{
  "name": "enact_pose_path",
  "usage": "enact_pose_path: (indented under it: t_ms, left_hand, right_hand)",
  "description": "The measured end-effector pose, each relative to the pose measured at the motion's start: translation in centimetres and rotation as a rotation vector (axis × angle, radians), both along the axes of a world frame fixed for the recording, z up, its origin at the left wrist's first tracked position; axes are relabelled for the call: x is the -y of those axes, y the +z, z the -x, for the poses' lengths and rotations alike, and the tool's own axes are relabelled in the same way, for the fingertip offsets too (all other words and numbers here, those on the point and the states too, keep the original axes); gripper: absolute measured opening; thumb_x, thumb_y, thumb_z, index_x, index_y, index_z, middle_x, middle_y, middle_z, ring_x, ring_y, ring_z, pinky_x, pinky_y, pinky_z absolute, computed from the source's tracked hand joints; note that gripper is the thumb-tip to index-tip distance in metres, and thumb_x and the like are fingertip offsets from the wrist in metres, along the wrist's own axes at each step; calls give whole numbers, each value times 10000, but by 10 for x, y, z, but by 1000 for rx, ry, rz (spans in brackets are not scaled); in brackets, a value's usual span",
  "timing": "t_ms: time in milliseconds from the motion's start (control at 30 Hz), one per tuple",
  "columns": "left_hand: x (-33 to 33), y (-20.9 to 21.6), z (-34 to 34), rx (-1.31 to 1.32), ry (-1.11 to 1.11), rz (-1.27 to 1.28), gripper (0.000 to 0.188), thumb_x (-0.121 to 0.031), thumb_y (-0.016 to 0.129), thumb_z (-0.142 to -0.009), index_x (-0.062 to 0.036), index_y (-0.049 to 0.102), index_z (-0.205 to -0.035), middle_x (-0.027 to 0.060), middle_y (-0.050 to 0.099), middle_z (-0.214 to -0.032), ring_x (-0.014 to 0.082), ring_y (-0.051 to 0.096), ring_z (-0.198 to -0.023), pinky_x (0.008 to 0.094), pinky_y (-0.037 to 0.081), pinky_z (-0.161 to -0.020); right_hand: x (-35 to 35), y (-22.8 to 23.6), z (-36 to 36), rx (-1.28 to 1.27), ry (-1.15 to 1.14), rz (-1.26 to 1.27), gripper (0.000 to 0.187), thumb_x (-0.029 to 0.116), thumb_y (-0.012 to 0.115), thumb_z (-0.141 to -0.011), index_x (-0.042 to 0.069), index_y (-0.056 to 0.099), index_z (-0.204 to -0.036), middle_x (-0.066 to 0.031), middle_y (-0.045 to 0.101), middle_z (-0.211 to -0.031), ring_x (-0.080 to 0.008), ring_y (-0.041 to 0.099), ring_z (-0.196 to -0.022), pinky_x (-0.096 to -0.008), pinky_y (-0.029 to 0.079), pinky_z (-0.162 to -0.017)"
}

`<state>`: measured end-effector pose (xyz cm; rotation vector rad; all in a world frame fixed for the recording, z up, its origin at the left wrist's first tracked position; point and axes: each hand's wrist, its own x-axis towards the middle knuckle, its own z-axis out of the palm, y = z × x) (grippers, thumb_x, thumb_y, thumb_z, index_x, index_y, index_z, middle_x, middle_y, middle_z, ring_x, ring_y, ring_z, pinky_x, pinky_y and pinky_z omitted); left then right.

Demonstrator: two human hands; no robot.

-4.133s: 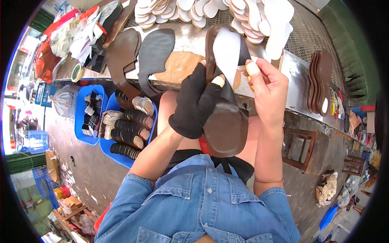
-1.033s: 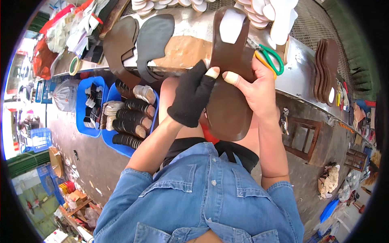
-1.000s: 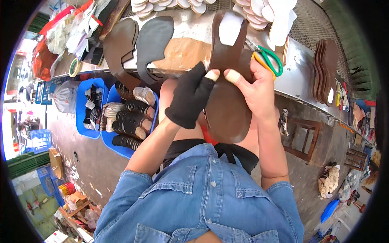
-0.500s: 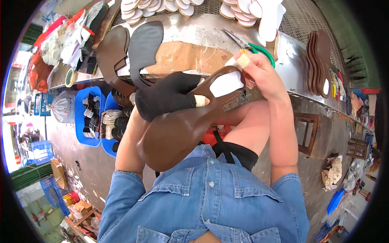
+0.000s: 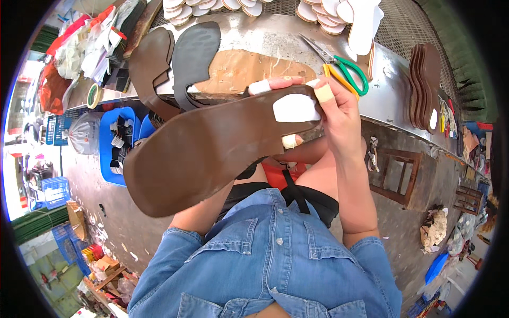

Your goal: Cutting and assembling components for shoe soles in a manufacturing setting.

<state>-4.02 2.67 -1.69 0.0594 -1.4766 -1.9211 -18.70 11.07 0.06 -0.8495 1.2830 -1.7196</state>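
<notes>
A long brown insole with a white patch on its heel end stretches across in front of my chest, its broad toe end at the lower left. My left hand grips it from below near the heel. Its taped fingers show past the far edge and its taped thumb past the near edge; the insole covers the rest. With thumb and fingers, my right hand pinches the rim of the heel end beside the white patch. Tape wraps the right thumb as well.
Scissors with green and yellow handles lie on the metal bench beyond my right hand. Brown and dark sole pieces rest at the left, and stacked brown insoles at the right. A blue bin stands below the bench.
My left hand, in a black fingerless glove, has gone from over the insole to beneath it. The insole has flattened out, its toe end swinging left and its whole face now showing.
</notes>
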Motion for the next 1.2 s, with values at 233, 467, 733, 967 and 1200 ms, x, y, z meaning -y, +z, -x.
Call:
enact_pose_path:
  t_ms: [233,467,733,967,1200]
  left_hand:
    - [-5,-36,-4,123,272,-25,812,-75,810,-580,-33,381,-1268,192,445,-1287,265,481,-1169,377,427,-956]
    - [-4,-33,-14,69,243,-146,596,-150,658,-750,-2,409,-1271,139,472,-1278,208,498,-1143,321,412,-965]
    - [17,6,-36,261,61,-219,916,-118,839,-592,-3,318,-1336,150,438,-1325,226,468,-1186,355,413,-976]
    - [22,-15,-53,104,76,-385,864,-152,820,-625,17,329,-1315,216,411,-1332,291,513,-1137,392,513,-869]
    - [23,-19,-63,79,-11,-535,575,-164,630,-824,3,371,-1309,124,491,-1266,216,523,-1121,331,469,-917]
  right_hand:
    - [-7,1,-26,92,-69,-69,253,265,493,-943,37,604,-953,3,592,-717,-43,502,-524,-172,398,-434]
    - [-8,0,-33,157,-10,-199,256,286,522,-928,43,603,-937,12,568,-681,-35,484,-484,-169,389,-399]
    - [4,-14,35,-502,-146,-114,248,193,566,-876,22,572,-1055,-63,609,-931,-128,567,-816,-271,475,-666]
    - [19,-30,98,-1501,-254,-578,382,129,598,-701,-54,548,-1033,-214,551,-932,-357,522,-915,-414,423,-833]
    - [1,-28,97,-1190,-178,-585,287,100,590,-710,-37,546,-958,-170,571,-867,-262,579,-779,-337,460,-739]
